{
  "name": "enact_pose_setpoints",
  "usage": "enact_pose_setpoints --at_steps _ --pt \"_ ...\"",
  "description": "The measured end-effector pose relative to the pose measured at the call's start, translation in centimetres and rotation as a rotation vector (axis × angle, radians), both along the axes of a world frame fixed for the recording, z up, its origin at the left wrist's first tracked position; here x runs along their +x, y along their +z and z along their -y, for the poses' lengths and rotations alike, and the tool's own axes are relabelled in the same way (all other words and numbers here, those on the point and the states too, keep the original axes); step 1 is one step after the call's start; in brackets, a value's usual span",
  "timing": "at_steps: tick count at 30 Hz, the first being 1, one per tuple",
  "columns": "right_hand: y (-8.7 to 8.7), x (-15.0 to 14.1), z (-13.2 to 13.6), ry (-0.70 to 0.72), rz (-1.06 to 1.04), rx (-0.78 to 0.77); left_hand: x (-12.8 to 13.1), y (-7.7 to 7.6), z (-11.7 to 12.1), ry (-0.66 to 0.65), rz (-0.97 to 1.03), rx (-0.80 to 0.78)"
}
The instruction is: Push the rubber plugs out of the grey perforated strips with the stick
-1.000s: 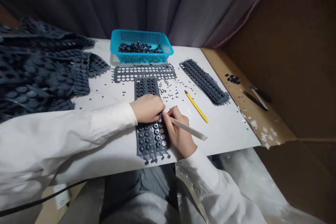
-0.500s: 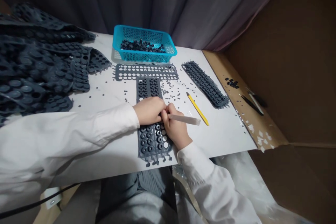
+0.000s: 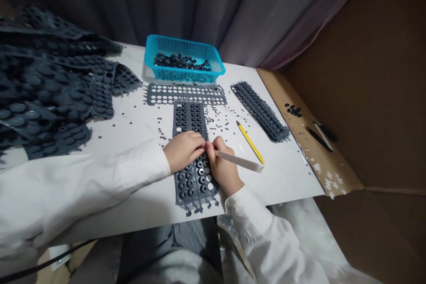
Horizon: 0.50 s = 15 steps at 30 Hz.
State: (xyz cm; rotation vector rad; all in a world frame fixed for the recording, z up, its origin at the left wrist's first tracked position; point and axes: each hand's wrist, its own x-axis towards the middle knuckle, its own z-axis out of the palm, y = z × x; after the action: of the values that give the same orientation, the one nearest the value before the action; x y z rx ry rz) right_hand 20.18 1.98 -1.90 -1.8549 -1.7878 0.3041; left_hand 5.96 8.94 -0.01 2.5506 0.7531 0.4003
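My left hand [image 3: 183, 151] lies across a dark grey rubber sheet of round keys [image 3: 191, 117], its fingers closed and pressing on the sheet. My right hand [image 3: 223, 167] grips a flat white stick [image 3: 238, 161] whose free end points to the lower right. Its fingertips meet those of my left hand above the sheet. Some sockets in the sheet near my right hand are bare holes, and others hold dark rings. The hands hide the sheet's middle.
A blue mesh basket [image 3: 184, 74] of black rubber pieces stands at the back of the white table [image 3: 282, 173]. Punched and studded sheets [image 3: 259, 111] lie nearby, a yellow pencil [image 3: 250, 147] beside them. Small black bits are scattered about. A heap of sheets [image 3: 49, 97] lies left; tweezers [image 3: 317, 137] lie on cardboard right.
My left hand has slid down the sheet, showing more of its upper part. My hands have come closer together, and the whole view has tilted slightly.
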Motion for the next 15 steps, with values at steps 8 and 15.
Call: enact_pose_setpoints --at_steps 8,15 --pt "0.1 -0.1 -0.1 -0.009 -0.04 -0.003 -0.4 -1.1 0.5 0.11 0.222 -0.135" --pt "0.2 -0.2 0.0 -0.019 -0.049 -0.005 -0.5 0.1 0.4 0.275 0.344 -0.291"
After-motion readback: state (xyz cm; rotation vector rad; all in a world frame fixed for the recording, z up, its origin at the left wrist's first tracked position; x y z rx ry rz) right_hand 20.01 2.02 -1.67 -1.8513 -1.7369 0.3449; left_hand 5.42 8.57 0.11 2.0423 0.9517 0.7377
